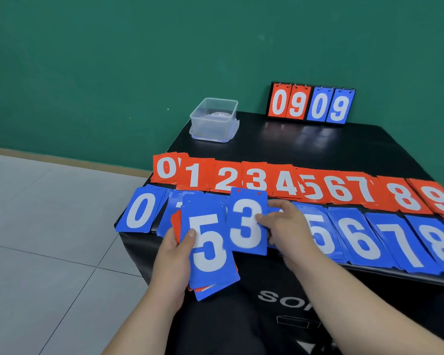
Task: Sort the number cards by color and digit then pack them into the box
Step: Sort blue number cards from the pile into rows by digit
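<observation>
Pinching a blue 3 card (245, 226) by its right edge, the right grip (285, 221) holds it over the blue row (369, 239) of piles along the near edge of the counter (305, 144), with the red row (292, 183) of 0 to 9 just behind. Beside it the left grip (174, 252) curls round a mixed red-and-blue stack (210, 252) topped by a blue 5, thumb pressed on its face. At the far side stand an open clear box (214, 119) and a flip scoreboard (310, 105) reading 0909.
</observation>
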